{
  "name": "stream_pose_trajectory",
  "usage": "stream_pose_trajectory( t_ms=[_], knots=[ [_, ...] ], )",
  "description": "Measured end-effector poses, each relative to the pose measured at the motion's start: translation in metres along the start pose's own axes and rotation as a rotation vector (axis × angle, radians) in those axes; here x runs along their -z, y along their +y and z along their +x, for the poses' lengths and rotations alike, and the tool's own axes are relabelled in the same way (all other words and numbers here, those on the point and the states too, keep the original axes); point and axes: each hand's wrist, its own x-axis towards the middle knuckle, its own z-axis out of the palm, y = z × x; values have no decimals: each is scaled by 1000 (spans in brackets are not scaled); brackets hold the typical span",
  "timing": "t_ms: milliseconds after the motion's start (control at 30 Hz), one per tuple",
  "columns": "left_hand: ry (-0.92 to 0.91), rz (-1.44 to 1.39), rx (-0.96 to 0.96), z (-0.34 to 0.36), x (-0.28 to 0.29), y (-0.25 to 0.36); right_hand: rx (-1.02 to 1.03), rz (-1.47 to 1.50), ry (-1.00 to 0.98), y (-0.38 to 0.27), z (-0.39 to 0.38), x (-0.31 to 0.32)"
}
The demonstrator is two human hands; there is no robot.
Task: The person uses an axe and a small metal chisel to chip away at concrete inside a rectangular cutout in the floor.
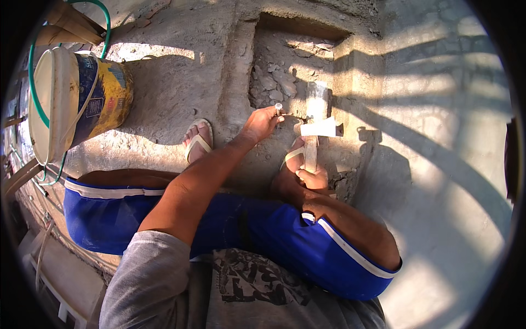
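My left hand [263, 122] is closed round a slim metal piece with a round head [278, 107], probably a chisel, at the lower edge of a square recess [345, 45] cut in the concrete. My right hand [312, 178] grips the wooden handle of a hammer [320, 128], whose pale head lies just right of my left hand, below a short pale upright piece [318, 96] that I cannot make out clearly. Broken grey rubble [285, 82] lies inside the recess. My feet in cream sandals [197, 140] are on either side of my left forearm.
A dirty yellow and blue bucket [104, 101] lies on its side at the left, with a green hose [105, 33] and some wood [71, 27]. A white plastic object [66, 274] is at lower left. Smooth shadowed concrete [438, 192] spans the right.
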Motion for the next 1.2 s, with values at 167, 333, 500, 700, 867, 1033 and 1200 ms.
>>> stream_pose_trajectory(
  t_ms=[167,333,500,700,867,1033,1200],
  knots=[
    [134,-56,229,4,0,12,-68,183,-82,-12,-6,-2],
    [6,-8,274,17,10,7,-88,138,-67,-2,4,3],
    [-192,-164,347,12,12,-10,-82,90,-80,-1,11,-9],
    [-286,-81,150,20,-3,15,-91,52,-67,-3,6,1],
    [-353,-14,55,22,-10,31,30,91,-36,-1,0,8],
    [-356,-1,63,22,-12,35,100,80,-66,-43,-14,27],
    [-326,-17,37,20,-13,26,204,95,-9,-89,-32,28]
  ],
)
